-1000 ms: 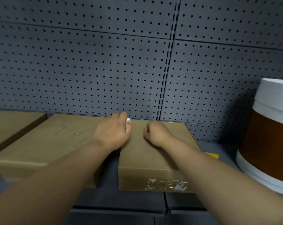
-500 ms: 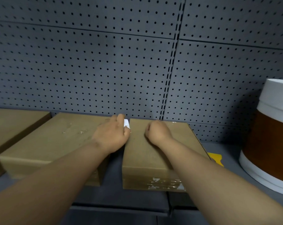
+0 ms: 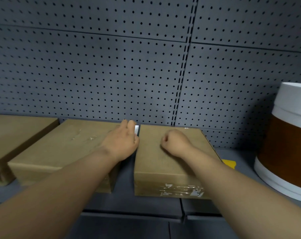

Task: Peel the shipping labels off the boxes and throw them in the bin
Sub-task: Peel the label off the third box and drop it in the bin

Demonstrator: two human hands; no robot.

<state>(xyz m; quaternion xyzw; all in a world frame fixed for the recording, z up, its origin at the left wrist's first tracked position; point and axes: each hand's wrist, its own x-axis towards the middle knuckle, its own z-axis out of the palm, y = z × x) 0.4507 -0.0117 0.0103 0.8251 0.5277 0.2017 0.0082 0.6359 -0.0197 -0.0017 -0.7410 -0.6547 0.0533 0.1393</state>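
Holding white label scrap (image 3: 136, 130) in left hand (image 3: 123, 141), fingers curled round it, at far edge of middle box (image 3: 60, 149). Right hand (image 3: 174, 143) fisted, empty, resting on top of right box (image 3: 163, 169). Label residue on right box front face. Both boxes on shelf (image 3: 125, 202).

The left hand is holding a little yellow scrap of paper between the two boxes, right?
Not quite: the scrap is white, not yellow. The head view shows the left hand holding it between the two boxes. The only yellow thing is a tag on the shelf, right of the right-hand box.
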